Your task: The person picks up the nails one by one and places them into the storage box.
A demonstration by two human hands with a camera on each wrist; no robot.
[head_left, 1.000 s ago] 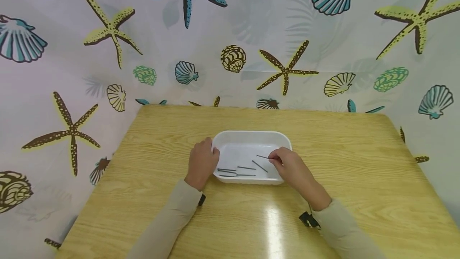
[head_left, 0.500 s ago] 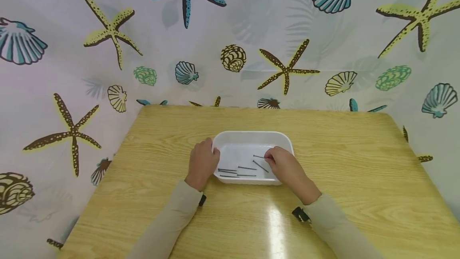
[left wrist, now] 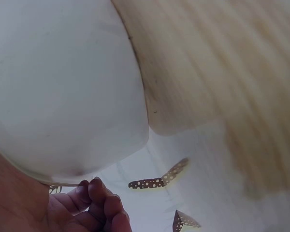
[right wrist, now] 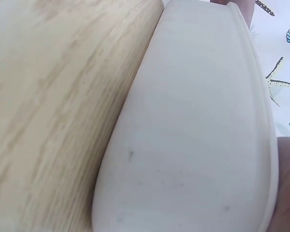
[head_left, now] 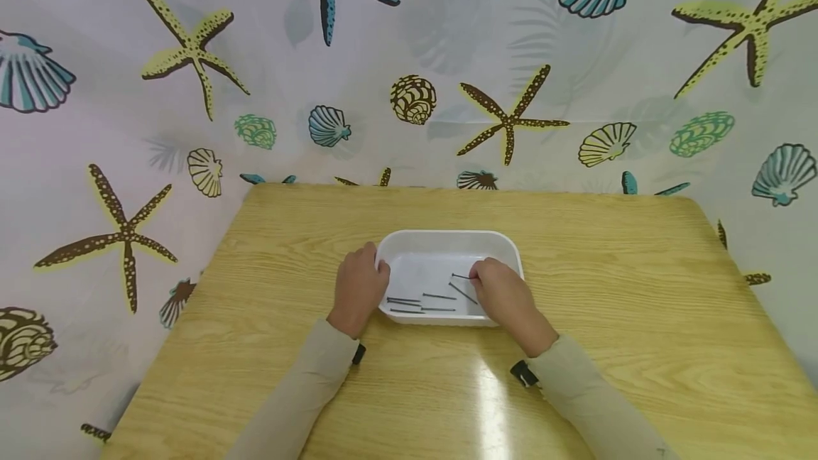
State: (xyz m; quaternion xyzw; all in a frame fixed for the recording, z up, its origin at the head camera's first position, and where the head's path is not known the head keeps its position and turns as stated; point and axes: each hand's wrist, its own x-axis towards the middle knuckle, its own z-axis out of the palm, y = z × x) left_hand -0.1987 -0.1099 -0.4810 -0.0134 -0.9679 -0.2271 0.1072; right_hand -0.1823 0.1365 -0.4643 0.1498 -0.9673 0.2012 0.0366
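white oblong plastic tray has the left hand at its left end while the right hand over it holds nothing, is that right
No, the right hand does hold something: the head view shows it pinching a thin dark metal nail. The left hand is indeed at the left end of the white oblong plastic tray.

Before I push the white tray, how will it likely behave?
The white tray is probably stiff: its walls look moulded. Low and wide, it seems unlikely to tip. Nails lying loose inside may slide or roll.
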